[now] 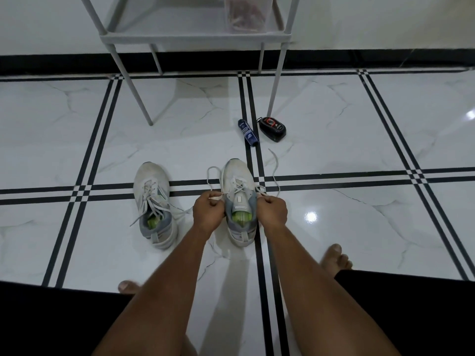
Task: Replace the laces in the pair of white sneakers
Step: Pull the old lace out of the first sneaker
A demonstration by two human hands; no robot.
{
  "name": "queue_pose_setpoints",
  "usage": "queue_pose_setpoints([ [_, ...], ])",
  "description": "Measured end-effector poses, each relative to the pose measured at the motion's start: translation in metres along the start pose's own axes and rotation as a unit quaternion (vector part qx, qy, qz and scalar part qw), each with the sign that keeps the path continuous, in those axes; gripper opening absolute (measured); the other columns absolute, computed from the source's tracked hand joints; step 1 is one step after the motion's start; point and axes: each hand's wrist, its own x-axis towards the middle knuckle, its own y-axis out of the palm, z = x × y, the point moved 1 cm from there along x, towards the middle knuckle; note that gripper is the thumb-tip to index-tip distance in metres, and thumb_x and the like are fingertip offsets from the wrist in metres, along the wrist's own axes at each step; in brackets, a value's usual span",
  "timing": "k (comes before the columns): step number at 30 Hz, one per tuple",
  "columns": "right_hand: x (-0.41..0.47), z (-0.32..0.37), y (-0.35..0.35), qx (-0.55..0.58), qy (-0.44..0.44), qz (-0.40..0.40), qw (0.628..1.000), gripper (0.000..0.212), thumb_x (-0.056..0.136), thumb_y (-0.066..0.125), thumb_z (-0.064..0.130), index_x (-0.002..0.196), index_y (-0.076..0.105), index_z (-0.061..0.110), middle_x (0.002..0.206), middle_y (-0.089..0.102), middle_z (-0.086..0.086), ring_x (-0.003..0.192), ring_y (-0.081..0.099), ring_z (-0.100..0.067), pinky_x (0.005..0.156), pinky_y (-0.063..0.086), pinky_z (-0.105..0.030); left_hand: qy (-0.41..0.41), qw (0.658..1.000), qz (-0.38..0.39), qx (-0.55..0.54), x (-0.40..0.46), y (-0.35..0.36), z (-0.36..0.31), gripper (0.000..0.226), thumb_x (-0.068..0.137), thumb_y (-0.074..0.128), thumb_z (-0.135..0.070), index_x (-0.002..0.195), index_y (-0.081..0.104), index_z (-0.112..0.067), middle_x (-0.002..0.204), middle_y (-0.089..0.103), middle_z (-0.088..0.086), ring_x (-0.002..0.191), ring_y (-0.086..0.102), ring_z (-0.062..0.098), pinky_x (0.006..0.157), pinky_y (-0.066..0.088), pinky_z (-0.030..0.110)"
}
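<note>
Two white sneakers with green insoles stand on the tiled floor, toes pointing away from me. The left sneaker [152, 199] has its white lace threaded, with loose ends trailing off both sides. The right sneaker [239, 191] sits between my hands. My left hand [208, 209] pinches one end of the white lace [275, 173] at the shoe's left side, where it curls into a loop on the floor. My right hand [273, 209] grips the other end at the right side; that end snakes away over the tiles.
A dark blue tube [248, 132] and a black shoe-polish container [273, 129] lie on the floor beyond the right sneaker. A grey metal rack [198, 37] on thin legs stands further back, holding a clear tub. My bare feet show near the bottom.
</note>
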Motion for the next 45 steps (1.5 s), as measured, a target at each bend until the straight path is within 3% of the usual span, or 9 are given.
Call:
queue_pose_setpoints([
  [5,0.005,-0.002,0.002,0.048,0.036,0.002,0.998,0.022,0.091,0.068,0.020,0.070,0.074,0.018,0.083,0.075,-0.004,0.089,0.073,-0.030,0.083,0.061,-0.041,-0.066,0.993,-0.023,-0.091,0.003,0.001,0.010,0.021,0.089,0.070,0.000,0.104,0.067,-0.014,0.085,0.071,0.027,0.069,0.065,0.025,0.062,0.057,0.032],
  [8,-0.001,0.004,0.000,0.032,0.002,0.000,0.999,0.018,0.094,0.065,0.018,0.104,0.080,0.016,0.105,0.076,-0.002,0.100,0.071,-0.023,0.089,0.057,-0.034,-0.072,0.993,-0.028,-0.086,0.003,0.002,0.014,0.019,0.090,0.071,-0.004,0.106,0.069,-0.013,0.091,0.074,0.024,0.069,0.067,0.023,0.064,0.060,0.033],
  [12,-0.007,0.004,-0.005,-0.137,-0.226,0.077,0.961,0.044,0.099,0.059,0.017,0.140,0.064,0.030,0.140,0.050,0.000,0.113,0.062,-0.019,0.096,0.054,-0.037,0.118,0.985,-0.019,0.128,-0.001,0.004,0.006,0.019,0.094,0.062,-0.015,0.103,0.076,-0.024,0.099,0.075,-0.006,0.082,0.067,0.008,0.078,0.057,0.027],
  [16,-0.003,0.013,0.002,-0.265,-0.313,0.121,0.904,0.040,0.095,0.063,0.023,0.133,0.072,0.032,0.154,0.042,0.003,0.130,0.055,-0.021,0.094,0.058,-0.045,0.198,0.957,-0.017,0.212,-0.003,0.012,-0.007,0.022,0.096,0.067,-0.040,0.104,0.080,-0.024,0.097,0.071,-0.008,0.088,0.063,0.009,0.081,0.049,0.027],
  [20,-0.001,0.024,0.010,-0.297,-0.329,0.103,0.890,0.029,0.097,0.066,0.041,0.120,0.076,0.025,0.149,0.044,0.003,0.132,0.048,-0.021,0.092,0.055,-0.042,0.174,0.965,-0.034,0.195,0.001,0.011,-0.002,0.022,0.098,0.066,-0.040,0.098,0.081,-0.023,0.094,0.076,-0.008,0.085,0.065,0.010,0.077,0.048,0.028],
  [24,0.007,0.027,0.015,-0.362,-0.405,0.045,0.838,0.017,0.097,0.067,0.031,0.100,0.077,0.017,0.129,0.056,-0.001,0.117,0.052,-0.025,0.082,0.055,-0.042,0.080,0.991,-0.009,0.107,0.006,0.008,0.014,0.023,0.094,0.068,-0.047,0.090,0.082,-0.030,0.086,0.077,-0.015,0.086,0.072,0.012,0.085,0.060,0.038],
  [34,0.006,0.041,0.023,-0.394,-0.459,0.051,0.795,0.023,0.099,0.062,0.029,0.103,0.077,0.013,0.115,0.064,-0.003,0.111,0.054,-0.027,0.086,0.053,-0.048,0.016,0.999,0.029,0.035,0.011,0.002,0.022,0.019,0.092,0.070,-0.046,0.079,0.079,-0.038,0.077,0.077,-0.010,0.081,0.076,0.019,0.085,0.064,0.049],
  [39,0.009,0.046,0.011,-0.188,-0.239,-0.097,0.948,0.030,0.094,0.060,0.024,0.120,0.070,0.015,0.128,0.056,-0.006,0.121,0.049,-0.029,0.082,0.057,-0.043,0.003,1.000,0.013,0.023,0.009,-0.001,0.022,0.025,0.092,0.072,-0.044,0.075,0.079,-0.026,0.072,0.076,-0.006,0.077,0.076,0.021,0.083,0.064,0.049],
  [45,0.009,0.037,0.020,-0.319,-0.431,0.082,0.840,0.022,0.086,0.075,0.036,0.101,0.084,0.022,0.124,0.065,-0.002,0.118,0.053,-0.026,0.093,0.051,-0.044,0.021,0.998,0.033,0.046,0.012,0.000,0.023,0.022,0.088,0.069,-0.047,0.079,0.080,-0.030,0.075,0.077,-0.006,0.079,0.076,0.019,0.082,0.064,0.049],
])
